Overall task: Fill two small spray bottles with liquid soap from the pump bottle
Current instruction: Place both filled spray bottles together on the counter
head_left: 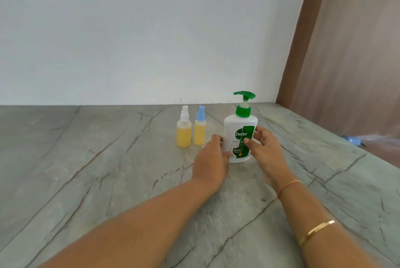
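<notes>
- We had both hands on the Dettol pump bottle [239, 129], which stood upright on the grey veined stone counter [108, 170], towards the back wall.
- Our left hand [211, 156] gripped the bottle's nine o'clock side: the fingers curled round towards its back and the thumb lay against the lower front, by the label's edge.
- Our right hand [267, 151] held the three o'clock side, half closed, with the thumb pressed on the green label and the fingers wrapped behind the body.
- The green pump head [244, 95] sat raised on its collar, its spout pointing to nine o'clock.
- Two small spray bottles stood upright at nine o'clock of the pump bottle, close together, and neither hand touched them.
- The blue-capped spray bottle [200, 127] was the nearer one, just beside our left fingers; the white-capped spray bottle [184, 129] stood beyond it.
- Both held yellow liquid almost up to the shoulder, with caps on.
- A thin thread band [289, 185] and a gold bangle [317, 231] circled our right forearm.
- A blurred blue object [352, 139] lay well off at three o'clock, near the wooden panel [346, 51].
</notes>
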The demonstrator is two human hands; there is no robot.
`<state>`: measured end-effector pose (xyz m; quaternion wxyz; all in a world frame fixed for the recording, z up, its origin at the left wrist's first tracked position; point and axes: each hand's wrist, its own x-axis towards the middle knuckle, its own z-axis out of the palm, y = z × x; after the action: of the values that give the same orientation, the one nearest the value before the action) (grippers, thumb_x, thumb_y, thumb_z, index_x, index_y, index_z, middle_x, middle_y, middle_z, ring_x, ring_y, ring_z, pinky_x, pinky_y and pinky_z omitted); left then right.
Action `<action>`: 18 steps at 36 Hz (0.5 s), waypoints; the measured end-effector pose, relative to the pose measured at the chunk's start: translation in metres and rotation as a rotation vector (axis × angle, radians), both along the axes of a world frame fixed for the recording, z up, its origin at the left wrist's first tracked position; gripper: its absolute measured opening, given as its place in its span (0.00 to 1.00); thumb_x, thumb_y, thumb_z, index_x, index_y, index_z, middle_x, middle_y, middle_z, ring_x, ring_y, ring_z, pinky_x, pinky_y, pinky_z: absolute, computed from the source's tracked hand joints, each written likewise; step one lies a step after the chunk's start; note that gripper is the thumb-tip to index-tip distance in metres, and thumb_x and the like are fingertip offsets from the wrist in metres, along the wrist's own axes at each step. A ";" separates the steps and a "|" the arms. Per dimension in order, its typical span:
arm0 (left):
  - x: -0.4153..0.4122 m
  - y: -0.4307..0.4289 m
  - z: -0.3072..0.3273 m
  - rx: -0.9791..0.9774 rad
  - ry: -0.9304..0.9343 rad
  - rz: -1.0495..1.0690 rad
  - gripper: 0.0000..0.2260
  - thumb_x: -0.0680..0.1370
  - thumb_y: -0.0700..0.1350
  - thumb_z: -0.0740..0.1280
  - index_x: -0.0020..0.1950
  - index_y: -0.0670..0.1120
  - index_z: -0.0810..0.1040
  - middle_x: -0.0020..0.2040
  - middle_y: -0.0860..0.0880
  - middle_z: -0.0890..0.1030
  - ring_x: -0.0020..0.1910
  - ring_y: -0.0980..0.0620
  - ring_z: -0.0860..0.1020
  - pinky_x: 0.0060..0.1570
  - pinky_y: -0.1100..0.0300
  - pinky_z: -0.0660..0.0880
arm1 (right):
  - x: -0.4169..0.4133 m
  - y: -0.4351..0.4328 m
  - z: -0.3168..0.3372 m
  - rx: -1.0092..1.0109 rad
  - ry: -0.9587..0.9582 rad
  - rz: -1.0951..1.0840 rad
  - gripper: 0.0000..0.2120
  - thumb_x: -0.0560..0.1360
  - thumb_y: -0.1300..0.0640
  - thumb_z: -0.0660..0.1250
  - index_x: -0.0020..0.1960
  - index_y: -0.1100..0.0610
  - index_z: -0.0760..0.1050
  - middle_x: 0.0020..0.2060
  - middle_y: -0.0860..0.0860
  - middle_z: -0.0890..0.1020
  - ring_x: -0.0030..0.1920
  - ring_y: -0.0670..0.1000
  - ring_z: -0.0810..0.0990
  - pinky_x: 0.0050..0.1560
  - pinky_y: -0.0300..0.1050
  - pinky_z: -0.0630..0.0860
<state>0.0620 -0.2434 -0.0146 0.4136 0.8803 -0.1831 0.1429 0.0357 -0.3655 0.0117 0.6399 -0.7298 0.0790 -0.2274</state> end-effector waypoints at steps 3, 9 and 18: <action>0.000 0.000 -0.001 -0.007 0.008 -0.006 0.14 0.77 0.49 0.64 0.61 0.47 0.68 0.57 0.48 0.78 0.52 0.49 0.78 0.50 0.51 0.76 | 0.001 -0.001 -0.001 -0.024 0.014 -0.025 0.21 0.75 0.66 0.64 0.67 0.55 0.68 0.64 0.53 0.74 0.60 0.51 0.74 0.60 0.50 0.73; -0.007 0.003 -0.004 0.033 -0.038 0.041 0.20 0.77 0.49 0.64 0.67 0.47 0.64 0.62 0.49 0.70 0.55 0.50 0.74 0.47 0.61 0.70 | -0.001 -0.002 0.000 -0.054 -0.015 -0.167 0.25 0.74 0.62 0.68 0.68 0.53 0.65 0.68 0.52 0.67 0.67 0.53 0.68 0.62 0.46 0.67; -0.005 0.031 0.003 -0.020 -0.113 0.243 0.21 0.73 0.43 0.66 0.64 0.44 0.64 0.59 0.46 0.65 0.57 0.47 0.66 0.55 0.57 0.66 | -0.023 0.033 0.029 -0.323 -0.356 -0.352 0.10 0.74 0.63 0.66 0.52 0.52 0.72 0.50 0.48 0.76 0.48 0.43 0.76 0.44 0.32 0.73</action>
<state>0.0572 -0.2119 -0.0117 0.3913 0.8823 -0.0966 0.2431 0.0127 -0.3323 0.0403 0.4699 -0.7459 0.0539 -0.4689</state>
